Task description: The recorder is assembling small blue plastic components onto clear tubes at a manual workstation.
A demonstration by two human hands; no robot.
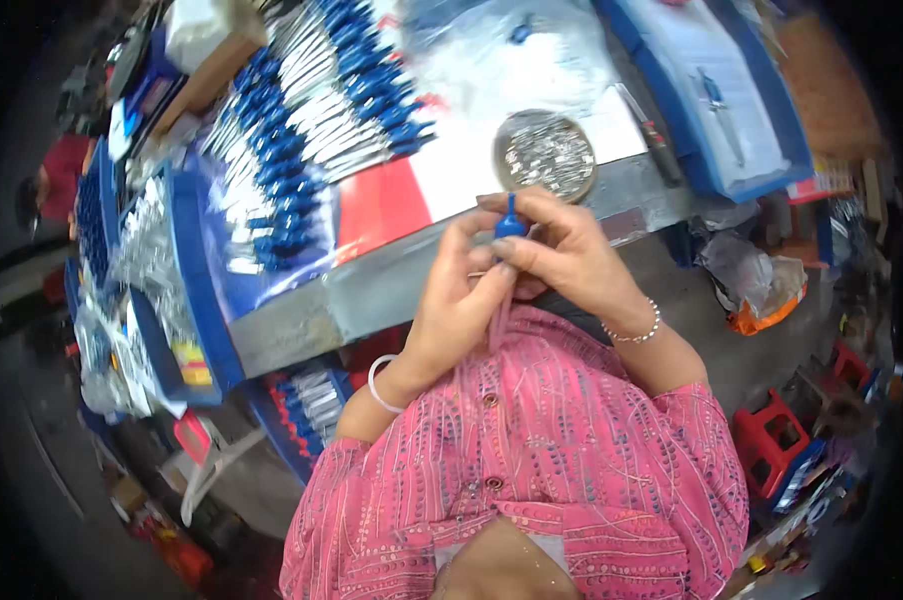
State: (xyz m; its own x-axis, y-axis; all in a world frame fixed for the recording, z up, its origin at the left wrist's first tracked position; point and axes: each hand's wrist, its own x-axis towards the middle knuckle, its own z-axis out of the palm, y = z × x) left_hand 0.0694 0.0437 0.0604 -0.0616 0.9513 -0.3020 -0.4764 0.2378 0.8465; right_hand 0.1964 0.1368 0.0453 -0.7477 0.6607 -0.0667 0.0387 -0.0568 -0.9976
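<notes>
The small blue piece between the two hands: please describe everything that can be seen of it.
The small blue piece looks like smooth plastic, with a narrow stem pointing up and a wider rounded body below. Only its upper part shows; the rest is hidden by fingers. It is held above the near edge of the grey table, upright or nearly so. The right hand closes around it from above and the side, and the left hand touches it from below. Whether anything is fitted inside it cannot be told.

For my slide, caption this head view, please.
Both hands, left and right, grip a small blue-handled tool beside a round dish of metal pieces.
</notes>
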